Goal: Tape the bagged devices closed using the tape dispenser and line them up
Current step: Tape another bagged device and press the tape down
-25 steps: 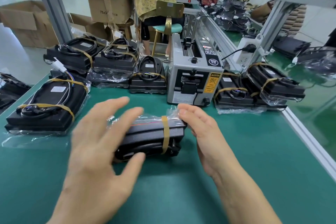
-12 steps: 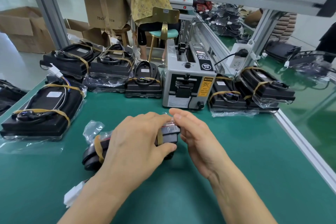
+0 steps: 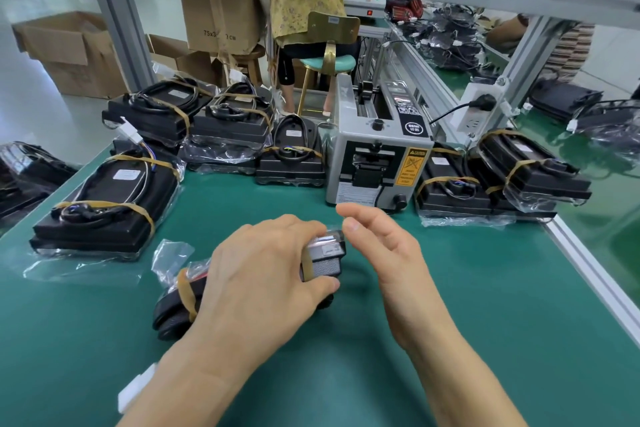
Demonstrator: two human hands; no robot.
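Bagged device lying mid-counter, long axis left-right, near end angled toward lower left, two tan bands round it; gripped from above by left hand, fingers curled over its right end; right hand just beside that end, fingers loosely bent, holding nothing; tape dispenser behind; bare green counter right and front, metal edge rail at right; other bagged devices: four left, two right, visible count only.
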